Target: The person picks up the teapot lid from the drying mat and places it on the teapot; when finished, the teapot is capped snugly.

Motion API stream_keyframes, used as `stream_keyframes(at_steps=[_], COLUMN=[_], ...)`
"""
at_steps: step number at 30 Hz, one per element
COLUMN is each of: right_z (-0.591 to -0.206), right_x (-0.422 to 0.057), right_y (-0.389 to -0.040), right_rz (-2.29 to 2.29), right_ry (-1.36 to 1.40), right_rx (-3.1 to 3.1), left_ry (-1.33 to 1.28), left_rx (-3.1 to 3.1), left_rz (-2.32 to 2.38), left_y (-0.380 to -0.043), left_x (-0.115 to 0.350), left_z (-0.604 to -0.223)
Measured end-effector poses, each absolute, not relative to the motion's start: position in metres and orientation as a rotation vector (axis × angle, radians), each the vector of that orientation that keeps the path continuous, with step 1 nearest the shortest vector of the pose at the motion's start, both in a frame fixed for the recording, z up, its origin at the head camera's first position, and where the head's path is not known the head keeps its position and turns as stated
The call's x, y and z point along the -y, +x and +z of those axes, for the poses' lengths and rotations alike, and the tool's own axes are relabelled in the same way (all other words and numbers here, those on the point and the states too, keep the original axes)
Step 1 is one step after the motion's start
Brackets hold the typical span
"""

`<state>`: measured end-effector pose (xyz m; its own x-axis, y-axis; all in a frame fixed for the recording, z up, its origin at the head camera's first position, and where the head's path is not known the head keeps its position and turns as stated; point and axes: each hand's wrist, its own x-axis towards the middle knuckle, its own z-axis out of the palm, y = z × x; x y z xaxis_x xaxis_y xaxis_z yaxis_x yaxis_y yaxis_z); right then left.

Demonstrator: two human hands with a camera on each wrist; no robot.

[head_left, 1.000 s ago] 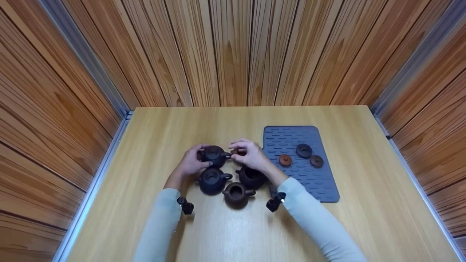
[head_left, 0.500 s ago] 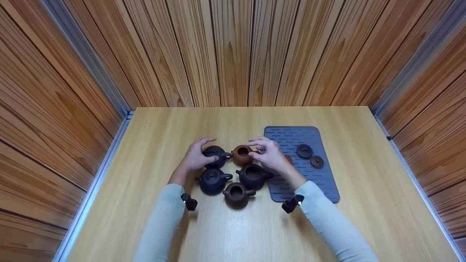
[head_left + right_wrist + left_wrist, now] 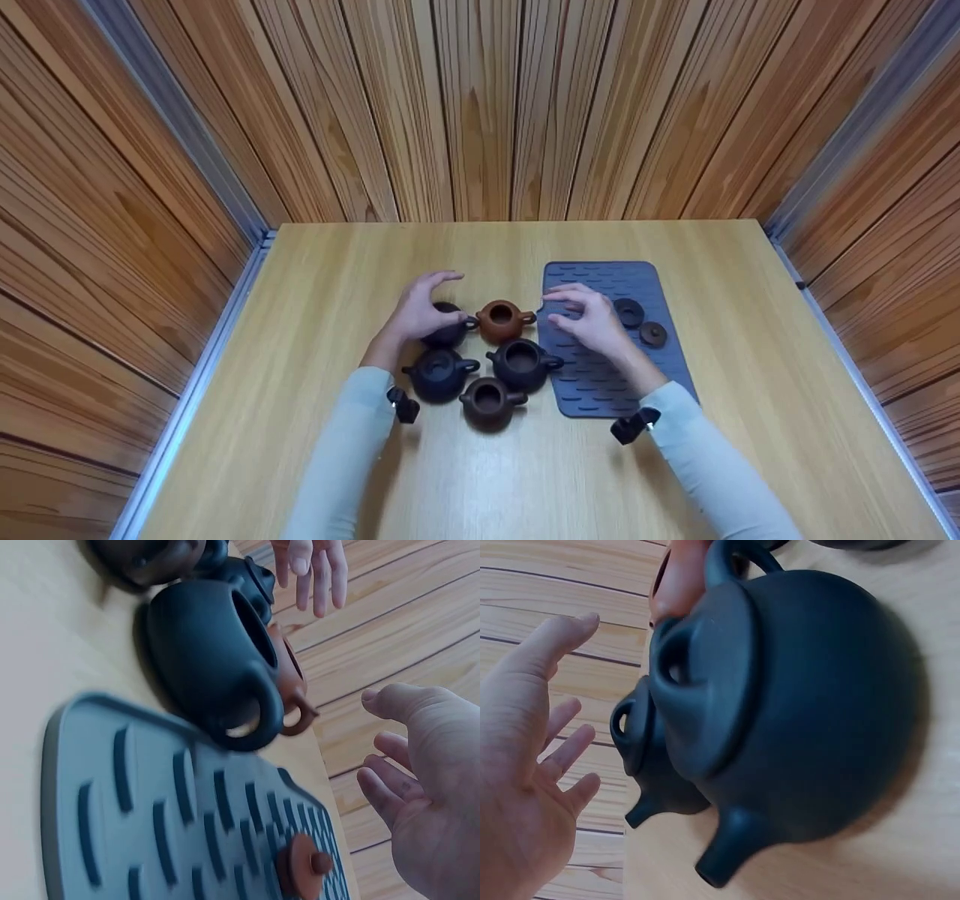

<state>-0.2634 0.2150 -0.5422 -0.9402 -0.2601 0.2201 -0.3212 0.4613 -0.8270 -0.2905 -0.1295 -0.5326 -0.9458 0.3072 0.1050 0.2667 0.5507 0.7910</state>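
Observation:
My left hand [image 3: 421, 311] hovers over a dark lidded teapot [image 3: 442, 336], fingers spread and thumb apart, partly covering it from the head camera. A second dark lidded teapot [image 3: 825, 705] fills much of the left wrist view. To the right sits a reddish-brown teapot [image 3: 501, 332] with its mouth uncovered. My right hand [image 3: 596, 324] is above the grey ridged mat [image 3: 600, 386], fingers loosely bent and holding nothing. Near it on the mat lies a reddish lid with a knob [image 3: 302, 868], hidden behind the hand in the head view.
A dark teapot [image 3: 520, 367] and a brown teapot [image 3: 487, 409], both lidless, stand nearer the front. On the mat's right side are a black lid [image 3: 628, 313] and a brown lid [image 3: 653, 334]. Wood-panelled walls [image 3: 480, 112] enclose the table [image 3: 480, 487].
My right hand has left the reddish-brown teapot and moved right over the mat. My left hand has let go of the far dark teapot, its fingers now spread and a little further right.

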Motion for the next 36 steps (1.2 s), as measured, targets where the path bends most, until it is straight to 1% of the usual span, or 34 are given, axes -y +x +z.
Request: stream_keyframes(at_steps=[8,12,21,31,36], right_z=[-0.550,-0.557,-0.568,-0.579,-0.580], right_x=[-0.243,-0.253,-0.261,-0.271,-0.276], right_y=[-0.257,-0.254,-0.247,-0.242,-0.241], right_rz=[1.450,1.440,1.392,1.443,1.451], right_ry=[0.469,0.447,0.363,0.358,0.311], right_rx=[2.683,2.666,2.700,2.676,2.704], left_ry=[0.606,0.617,0.603,0.584,0.575], left_rx=[-2.719,-2.712,-2.671,-2.636,-2.648], left_rz=[1.283,1.220,1.135,0.972,0.907], left_y=[-0.293,-0.295,-0.298,-0.302,-0.304], left_x=[0.115,0.106,0.096,0.086,0.083], left_z=[-0.531,-0.531,-0.535,-0.540,-0.540])
